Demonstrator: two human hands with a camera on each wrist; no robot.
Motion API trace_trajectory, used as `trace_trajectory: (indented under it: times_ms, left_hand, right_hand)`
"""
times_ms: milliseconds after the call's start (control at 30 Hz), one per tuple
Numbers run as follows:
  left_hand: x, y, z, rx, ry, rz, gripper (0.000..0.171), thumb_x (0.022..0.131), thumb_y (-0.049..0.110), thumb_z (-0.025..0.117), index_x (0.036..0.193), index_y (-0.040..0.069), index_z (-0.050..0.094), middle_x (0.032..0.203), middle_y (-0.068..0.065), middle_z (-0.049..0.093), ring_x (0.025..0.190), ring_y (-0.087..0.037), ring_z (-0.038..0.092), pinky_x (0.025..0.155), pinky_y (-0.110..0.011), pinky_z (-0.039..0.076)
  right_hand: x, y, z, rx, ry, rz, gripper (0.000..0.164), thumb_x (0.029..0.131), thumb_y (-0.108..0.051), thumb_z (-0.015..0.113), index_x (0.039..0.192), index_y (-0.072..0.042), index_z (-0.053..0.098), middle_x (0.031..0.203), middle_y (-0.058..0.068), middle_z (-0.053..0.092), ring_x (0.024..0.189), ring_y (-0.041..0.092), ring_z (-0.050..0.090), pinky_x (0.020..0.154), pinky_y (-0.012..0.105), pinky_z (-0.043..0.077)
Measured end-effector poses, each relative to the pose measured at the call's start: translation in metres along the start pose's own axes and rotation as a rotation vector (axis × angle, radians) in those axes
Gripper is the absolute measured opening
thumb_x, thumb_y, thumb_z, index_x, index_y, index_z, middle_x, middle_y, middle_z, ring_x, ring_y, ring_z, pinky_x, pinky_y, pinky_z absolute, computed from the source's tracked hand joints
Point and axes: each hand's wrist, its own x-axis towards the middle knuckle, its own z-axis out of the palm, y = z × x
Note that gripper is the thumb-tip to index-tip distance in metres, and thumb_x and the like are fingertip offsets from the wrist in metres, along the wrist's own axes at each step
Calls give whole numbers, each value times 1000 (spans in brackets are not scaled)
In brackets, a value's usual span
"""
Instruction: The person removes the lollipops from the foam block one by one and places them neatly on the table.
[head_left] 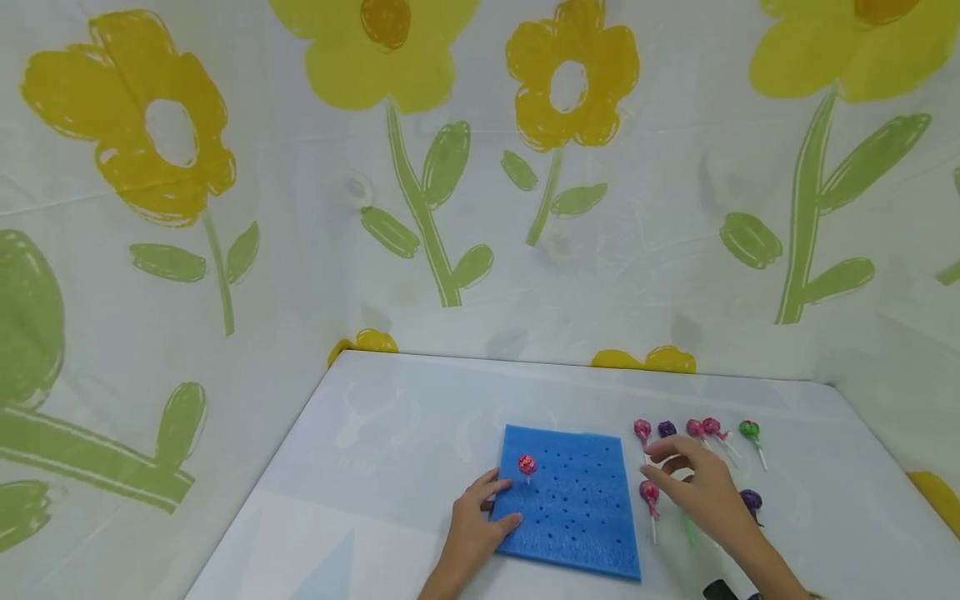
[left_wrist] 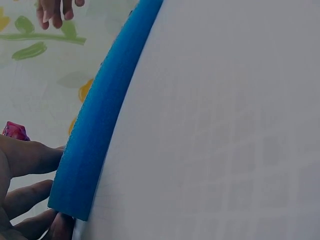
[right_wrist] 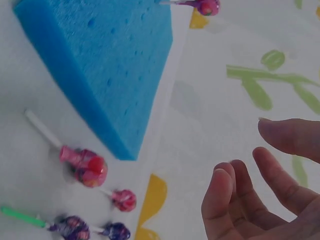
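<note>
A blue foam board (head_left: 566,500) dotted with small holes lies on the table. My left hand (head_left: 474,515) grips its left edge, fingers and thumb about the side, as the left wrist view also shows along the board's edge (left_wrist: 95,125). One red-pink lollipop (head_left: 527,464) stands upright in the board, its stick in a hole. Right of the board, my right hand (head_left: 693,483) hovers over loose lollipops with its fingers loosely bent and nothing between them. Nearest to it lie a pink lollipop (head_left: 649,492) and another pink one (head_left: 642,428).
Further lollipops lie to the right: a dark purple one (head_left: 667,428), two pink ones at the back, a green one (head_left: 750,430) and a purple one (head_left: 751,499) partly behind my wrist. A black object (head_left: 720,590) shows at the front edge. Flower-printed cloth (head_left: 645,275) surrounds the table.
</note>
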Motion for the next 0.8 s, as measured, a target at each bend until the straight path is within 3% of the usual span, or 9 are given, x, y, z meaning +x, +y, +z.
trace_trajectory:
  times_ms: [800]
  left_hand:
    - [-1, -2, 1, -13, 13, 8, 42, 75, 11, 78, 116, 7, 66, 137, -17, 49, 108, -32, 57, 87, -43, 50]
  right_hand:
    - [2, -37, 32, 155, -87, -58, 20, 84, -17, 72, 100, -10, 63, 96, 3, 63, 91, 19, 61, 69, 21, 51]
